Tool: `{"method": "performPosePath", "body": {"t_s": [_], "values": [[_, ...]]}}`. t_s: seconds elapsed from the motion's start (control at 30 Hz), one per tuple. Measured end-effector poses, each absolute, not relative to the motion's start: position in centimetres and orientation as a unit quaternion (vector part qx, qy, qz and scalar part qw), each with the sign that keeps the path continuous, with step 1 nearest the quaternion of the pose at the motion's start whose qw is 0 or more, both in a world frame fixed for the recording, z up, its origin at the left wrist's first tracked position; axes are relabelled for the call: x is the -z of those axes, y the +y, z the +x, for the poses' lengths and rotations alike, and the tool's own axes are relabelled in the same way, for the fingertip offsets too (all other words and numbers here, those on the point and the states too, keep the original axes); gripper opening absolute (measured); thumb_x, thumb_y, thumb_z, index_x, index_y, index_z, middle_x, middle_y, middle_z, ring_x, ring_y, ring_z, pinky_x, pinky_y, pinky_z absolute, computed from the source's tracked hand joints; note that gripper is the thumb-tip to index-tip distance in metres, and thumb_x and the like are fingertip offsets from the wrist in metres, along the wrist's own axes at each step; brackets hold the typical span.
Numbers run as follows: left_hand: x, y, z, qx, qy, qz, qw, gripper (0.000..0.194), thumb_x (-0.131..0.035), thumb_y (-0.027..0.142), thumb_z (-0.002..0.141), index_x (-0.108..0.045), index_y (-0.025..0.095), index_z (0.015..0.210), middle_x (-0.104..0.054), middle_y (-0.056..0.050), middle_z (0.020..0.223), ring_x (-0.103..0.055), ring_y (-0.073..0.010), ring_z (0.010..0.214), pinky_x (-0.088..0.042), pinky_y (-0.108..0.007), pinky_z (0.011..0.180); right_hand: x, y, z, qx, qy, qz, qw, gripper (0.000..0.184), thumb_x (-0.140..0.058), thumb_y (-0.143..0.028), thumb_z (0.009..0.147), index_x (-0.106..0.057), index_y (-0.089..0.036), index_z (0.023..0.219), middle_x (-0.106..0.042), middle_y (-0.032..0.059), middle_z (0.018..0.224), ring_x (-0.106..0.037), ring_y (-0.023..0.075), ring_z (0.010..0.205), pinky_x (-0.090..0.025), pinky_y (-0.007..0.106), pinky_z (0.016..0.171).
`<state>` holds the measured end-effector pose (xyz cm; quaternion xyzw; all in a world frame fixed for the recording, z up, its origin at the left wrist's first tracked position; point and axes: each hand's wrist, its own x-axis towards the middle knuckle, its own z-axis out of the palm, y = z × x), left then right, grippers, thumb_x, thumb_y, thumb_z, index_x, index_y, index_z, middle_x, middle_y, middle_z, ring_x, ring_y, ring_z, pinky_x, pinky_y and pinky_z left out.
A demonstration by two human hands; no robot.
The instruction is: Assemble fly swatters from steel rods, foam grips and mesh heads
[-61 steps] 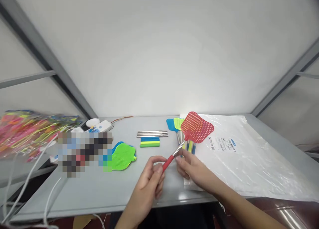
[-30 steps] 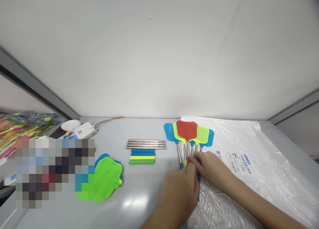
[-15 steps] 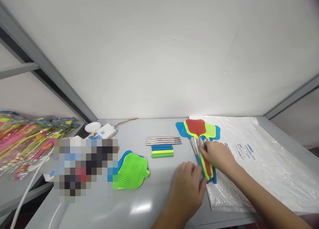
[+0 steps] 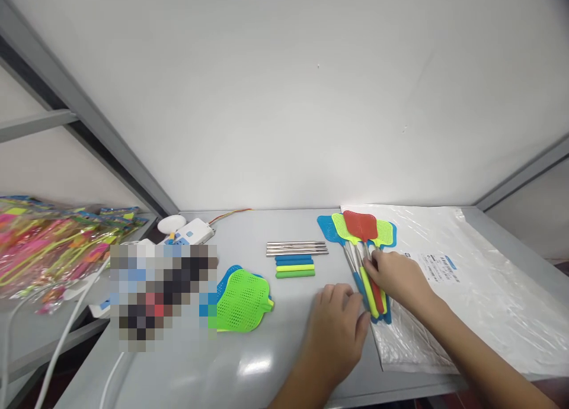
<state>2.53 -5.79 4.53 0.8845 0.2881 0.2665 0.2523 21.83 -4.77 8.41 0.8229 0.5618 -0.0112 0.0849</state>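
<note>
My right hand [image 4: 398, 274] pinches the red fly swatter [image 4: 361, 225] by its metal rod, on top of a fanned bunch. Under and beside it lie yellow fly swatters [image 4: 341, 226] and blue fly swatters [image 4: 327, 229], partly covered. Their handles point toward me. My left hand [image 4: 336, 326] rests palm down on the table, its fingers loosely bent and thumb apart, just left of the handles and holding nothing. Left of the bunch are several metal rods [image 4: 297, 249], and below them a short row of blue, yellow and green handles [image 4: 295, 267]. Loose green swatter heads [image 4: 245, 299] overlap blue ones.
A white plastic bag [image 4: 471, 314] with a printed label covers the table's right side, partly under the swatters. At the left are a white power strip [image 4: 194, 232], white cables [image 4: 66, 332] and a blurred patch. Wrapped colourful items [image 4: 53, 237] lie on a neighbouring shelf.
The red swatter has shifted right across the bunch, showing more of the yellow one on its left. My right hand stays on it; my left hand is nearly still. The whole view has shifted slightly.
</note>
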Motion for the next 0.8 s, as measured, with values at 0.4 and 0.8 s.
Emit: {"method": "performPosePath", "body": {"t_s": [0.4, 0.8], "values": [[-6.7, -3.1, -9.3, -0.335, 0.430, 0.829, 0.126, 0.013, -0.050, 0.015, 0.093, -0.058, 0.019, 0.103, -0.056, -0.008, 0.103, -0.049, -0.0233, 0.095, -0.040, -0.040, 0.082, -11.2, 2.4, 17.8, -0.002, 0.751, 0.655, 0.079, 0.035, -0.031, -0.036, 0.098, -0.058, -0.021, 0.084, -0.066, 0.0060, 0.070, -0.062, 0.0206, 0.061, -0.024, 0.028, 0.048], [-6.7, -3.5, -9.2, -0.265, 0.491, 0.826, 0.078, 0.015, -0.049, 0.018, 0.092, -0.063, 0.022, 0.095, -0.057, -0.007, 0.107, -0.049, -0.0241, 0.096, -0.041, -0.042, 0.081, -8.7, 9.0, 15.0, 0.062, 0.839, 0.537, 0.065, 0.020, -0.046, -0.027, 0.092, -0.064, -0.019, 0.087, -0.068, 0.0069, 0.090, -0.062, 0.0177, 0.075, -0.039, 0.026, 0.063]]}}
